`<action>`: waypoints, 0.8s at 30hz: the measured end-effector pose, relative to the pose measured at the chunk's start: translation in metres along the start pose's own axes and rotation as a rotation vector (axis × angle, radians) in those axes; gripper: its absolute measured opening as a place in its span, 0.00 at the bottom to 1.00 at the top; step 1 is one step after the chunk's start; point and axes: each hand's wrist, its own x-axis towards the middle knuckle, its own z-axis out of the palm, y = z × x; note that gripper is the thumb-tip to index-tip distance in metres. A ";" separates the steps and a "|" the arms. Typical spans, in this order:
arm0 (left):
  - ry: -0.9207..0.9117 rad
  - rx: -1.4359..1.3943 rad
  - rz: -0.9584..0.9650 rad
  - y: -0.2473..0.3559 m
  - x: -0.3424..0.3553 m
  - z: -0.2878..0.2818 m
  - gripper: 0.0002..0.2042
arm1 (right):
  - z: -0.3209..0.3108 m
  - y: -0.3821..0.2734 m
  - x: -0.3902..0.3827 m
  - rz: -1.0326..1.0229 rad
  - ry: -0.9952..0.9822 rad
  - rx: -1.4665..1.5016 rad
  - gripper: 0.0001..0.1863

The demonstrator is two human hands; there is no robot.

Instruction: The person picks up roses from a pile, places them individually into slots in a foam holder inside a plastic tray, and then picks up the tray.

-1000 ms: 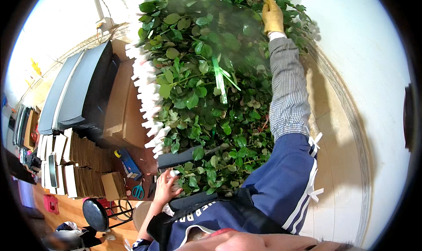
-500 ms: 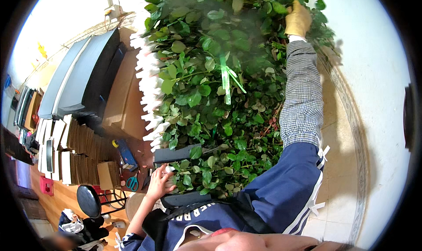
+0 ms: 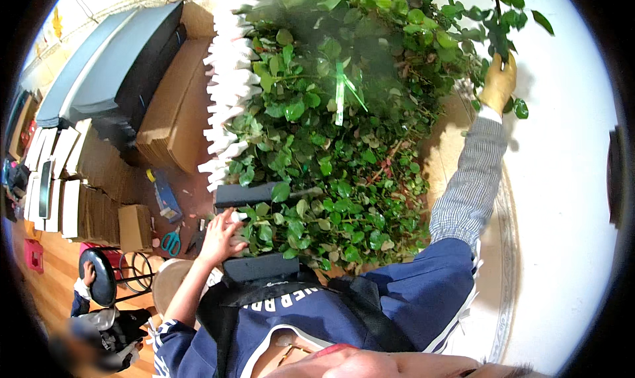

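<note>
Right grip [image 3: 497,82] clasps a leafy stem [image 3: 497,21]; left hand [image 3: 218,236] rests on foliage [image 3: 331,166].

The gloved right hand [image 3: 499,82] grips a leafy stem [image 3: 497,27] at the far edge of the heap of green stems [image 3: 337,140]. The bare left hand [image 3: 219,236] rests flat beside the heap's near corner, scissors [image 3: 171,241] just left of it.

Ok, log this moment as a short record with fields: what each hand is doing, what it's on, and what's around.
Left hand: bare, resting at the near edge of the heap of leafy rose stems
Right hand: yellow-gloved, closed around one leafy stem lifted at the heap's far right
Heap marker: green tie strip
Nearby left: teal scissors, flattened cardboard stacks, black stool
</note>
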 end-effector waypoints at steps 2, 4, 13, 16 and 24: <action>0.015 -0.017 -0.006 -0.005 -0.004 0.005 0.32 | -0.043 -0.014 -0.024 -0.069 -0.147 0.108 0.19; 0.031 -0.044 0.018 -0.003 0.003 0.009 0.31 | -0.084 -0.015 -0.052 0.008 -0.353 0.137 0.22; 0.059 -0.095 0.021 -0.006 0.006 0.006 0.31 | -0.108 0.022 -0.239 0.163 -0.999 -0.033 0.29; 0.053 -0.096 0.024 -0.004 0.005 0.002 0.32 | -0.119 0.009 -0.259 0.027 -0.878 -0.035 0.23; 0.039 -0.060 0.031 -0.008 0.010 0.010 0.31 | -0.044 0.001 -0.321 -0.214 -0.821 -0.302 0.26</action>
